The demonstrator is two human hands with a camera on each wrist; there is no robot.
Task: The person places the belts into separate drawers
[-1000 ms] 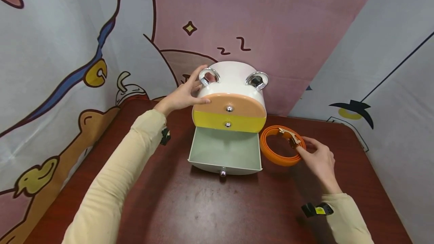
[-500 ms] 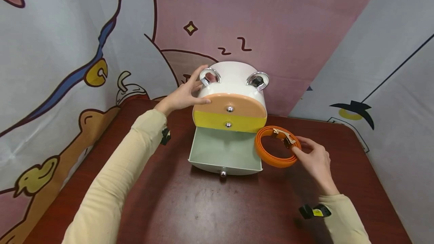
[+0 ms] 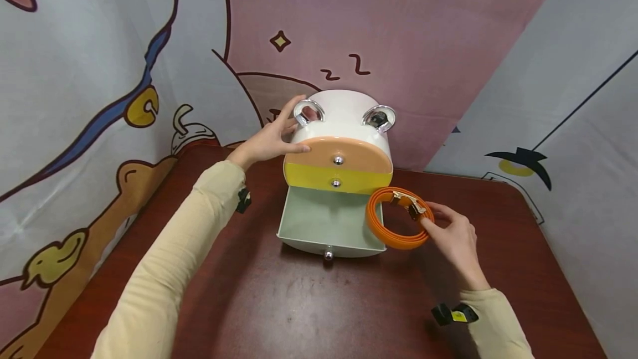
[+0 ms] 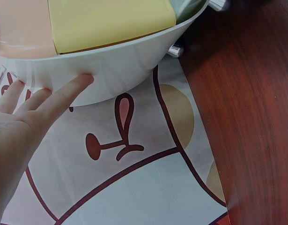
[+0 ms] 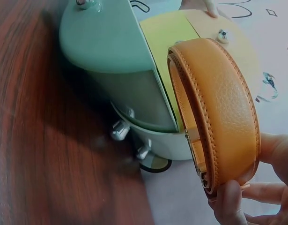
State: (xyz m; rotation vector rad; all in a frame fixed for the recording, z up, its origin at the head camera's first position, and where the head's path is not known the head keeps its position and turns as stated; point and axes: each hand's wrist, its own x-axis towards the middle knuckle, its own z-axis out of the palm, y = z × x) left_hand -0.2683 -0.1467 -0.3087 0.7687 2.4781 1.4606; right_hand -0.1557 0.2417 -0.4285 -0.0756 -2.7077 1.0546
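Observation:
A rolled orange leather belt (image 3: 376, 226) with a gold-coloured buckle is held at its right edge by my right hand (image 3: 456, 237), thumb and fingers pinching it. In the head view it hangs over the right side of the pulled-out pale green drawer (image 3: 326, 218). This drawer is the lowest of a small white cabinet (image 3: 344, 115) with frog-like eyes; the orange drawer (image 3: 319, 154) and yellow drawer (image 3: 311, 175) above are closed. My left hand (image 3: 271, 137) rests against the cabinet's left side, thumb on the front. In the left wrist view, its straight fingers (image 4: 71, 91) touch the white side wall.
A dark red-brown wooden table (image 3: 279, 303) carries the cabinet. Behind and to both sides hangs a cartoon-printed cloth (image 3: 408, 43), close to the cabinet's back. The drawer's round metal knob (image 3: 328, 254) juts out toward the front.
My right hand has moved left with the belt, from beside the open drawer to over its right side. The left hand and the cabinet have stayed in place.

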